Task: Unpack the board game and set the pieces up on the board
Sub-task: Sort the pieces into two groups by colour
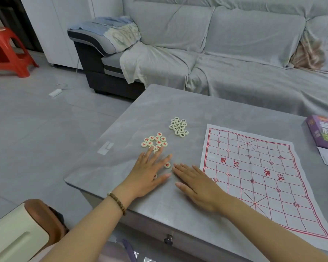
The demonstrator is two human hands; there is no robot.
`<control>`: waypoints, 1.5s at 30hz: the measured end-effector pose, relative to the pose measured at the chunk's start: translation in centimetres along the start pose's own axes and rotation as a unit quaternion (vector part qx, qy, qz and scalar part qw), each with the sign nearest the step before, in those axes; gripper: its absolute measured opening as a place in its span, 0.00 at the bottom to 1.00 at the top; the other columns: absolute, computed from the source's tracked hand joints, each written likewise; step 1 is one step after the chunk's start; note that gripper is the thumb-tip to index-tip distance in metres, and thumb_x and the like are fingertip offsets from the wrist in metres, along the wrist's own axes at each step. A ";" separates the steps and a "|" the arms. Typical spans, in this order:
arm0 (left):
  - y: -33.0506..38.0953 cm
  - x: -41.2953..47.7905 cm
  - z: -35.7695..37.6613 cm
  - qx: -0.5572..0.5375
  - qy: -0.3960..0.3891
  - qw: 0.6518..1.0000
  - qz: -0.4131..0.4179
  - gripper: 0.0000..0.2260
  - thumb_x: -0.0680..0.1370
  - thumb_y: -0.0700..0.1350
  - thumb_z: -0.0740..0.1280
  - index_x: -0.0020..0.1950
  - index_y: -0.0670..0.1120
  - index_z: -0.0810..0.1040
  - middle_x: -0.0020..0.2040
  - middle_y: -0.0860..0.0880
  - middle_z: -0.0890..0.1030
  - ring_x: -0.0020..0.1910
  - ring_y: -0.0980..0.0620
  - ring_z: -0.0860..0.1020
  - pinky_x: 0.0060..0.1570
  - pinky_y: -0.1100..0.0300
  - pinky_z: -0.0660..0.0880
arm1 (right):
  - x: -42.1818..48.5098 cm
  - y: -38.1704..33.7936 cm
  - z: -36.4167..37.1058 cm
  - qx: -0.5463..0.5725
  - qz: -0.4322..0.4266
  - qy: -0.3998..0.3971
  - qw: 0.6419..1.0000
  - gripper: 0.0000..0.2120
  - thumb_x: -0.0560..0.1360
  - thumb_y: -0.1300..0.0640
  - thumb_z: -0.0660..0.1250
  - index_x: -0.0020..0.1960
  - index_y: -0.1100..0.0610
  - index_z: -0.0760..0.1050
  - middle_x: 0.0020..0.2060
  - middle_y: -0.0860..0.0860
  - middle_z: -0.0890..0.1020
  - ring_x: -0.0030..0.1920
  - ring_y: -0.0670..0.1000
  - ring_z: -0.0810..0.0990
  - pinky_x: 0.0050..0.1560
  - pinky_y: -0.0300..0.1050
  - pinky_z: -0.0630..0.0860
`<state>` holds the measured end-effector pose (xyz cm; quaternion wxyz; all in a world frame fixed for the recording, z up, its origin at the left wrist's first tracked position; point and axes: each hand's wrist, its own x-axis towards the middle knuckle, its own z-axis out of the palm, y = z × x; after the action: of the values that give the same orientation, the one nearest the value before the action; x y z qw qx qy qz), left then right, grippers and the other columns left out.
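Head view: both hands lie flat and open on the grey tabletop (178, 103), fingers straight, gripping nothing. The left hand (150, 174) has its fingertips (159, 153) touching the near edge of the red pieces (154, 141), heaped at its 12 o'clock. The black pieces (179, 126) sit in a separate heap at 1 o'clock, further off. One stray red piece (167, 165) lies between the two hands, just beside the left fingers, and another seems half hidden under the left palm. The paper board (263, 176) is spread at 3 o'clock of the right hand (195, 188), bare of pieces, with the game box (324, 132) beyond it at 2 o'clock. The step appears to be sorting by colour. Slide the strays into the red heap with flat fingers, keeping them face up and clear of the black heap. Then lift pieces one by one onto the board's line crossings.
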<state>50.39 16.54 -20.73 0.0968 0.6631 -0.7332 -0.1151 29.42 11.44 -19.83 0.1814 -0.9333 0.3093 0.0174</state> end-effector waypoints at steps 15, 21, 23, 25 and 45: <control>-3.3 7.8 -0.4 -0.006 0.008 0.996 -0.092 0.46 0.66 0.75 0.55 0.76 0.57 0.40 0.76 0.55 0.37 0.74 0.49 0.32 0.72 0.47 0.34 | 11.0 5.7 -2.5 0.016 0.089 0.068 0.994 0.26 0.82 0.46 0.46 0.77 0.53 0.47 0.76 0.46 0.49 0.76 0.44 0.44 0.74 0.44 0.39; -3.4 9.7 -0.9 -0.010 -0.036 0.996 -0.079 0.43 0.67 0.76 0.55 0.76 0.60 0.46 0.78 0.54 0.42 0.76 0.48 0.38 0.72 0.42 0.36 | 11.8 6.5 -2.7 0.147 0.088 0.251 0.953 0.20 0.81 0.52 0.53 0.73 0.52 0.62 0.73 0.48 0.63 0.74 0.46 0.58 0.74 0.43 0.47; -3.2 9.6 -0.7 0.011 -0.031 0.998 -0.049 0.39 0.69 0.74 0.53 0.76 0.59 0.49 0.78 0.53 0.46 0.76 0.50 0.41 0.72 0.44 0.38 | 11.2 6.5 -2.8 0.150 0.094 0.263 0.948 0.20 0.81 0.52 0.53 0.72 0.52 0.63 0.73 0.47 0.63 0.73 0.46 0.59 0.74 0.44 0.49; -3.0 9.1 -0.5 0.024 -0.028 0.999 -0.018 0.35 0.73 0.70 0.52 0.76 0.58 0.49 0.78 0.54 0.47 0.76 0.53 0.42 0.73 0.47 0.39 | 10.4 6.8 -2.8 0.116 0.095 0.260 0.954 0.20 0.81 0.52 0.53 0.72 0.51 0.64 0.73 0.47 0.63 0.73 0.47 0.60 0.73 0.43 0.49; 6.3 6.7 -0.7 -0.018 0.004 0.999 0.027 0.26 0.79 0.62 0.46 0.76 0.57 0.51 0.77 0.56 0.48 0.76 0.56 0.41 0.74 0.50 0.38 | -3.0 7.3 0.1 -0.005 0.294 0.147 0.944 0.27 0.80 0.43 0.43 0.76 0.49 0.42 0.76 0.47 0.43 0.76 0.50 0.39 0.74 0.49 0.38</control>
<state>43.91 10.47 -18.30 0.1151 0.6418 -0.7482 -0.1227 22.76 7.79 -21.90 0.1155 -0.7938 0.5935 -0.0660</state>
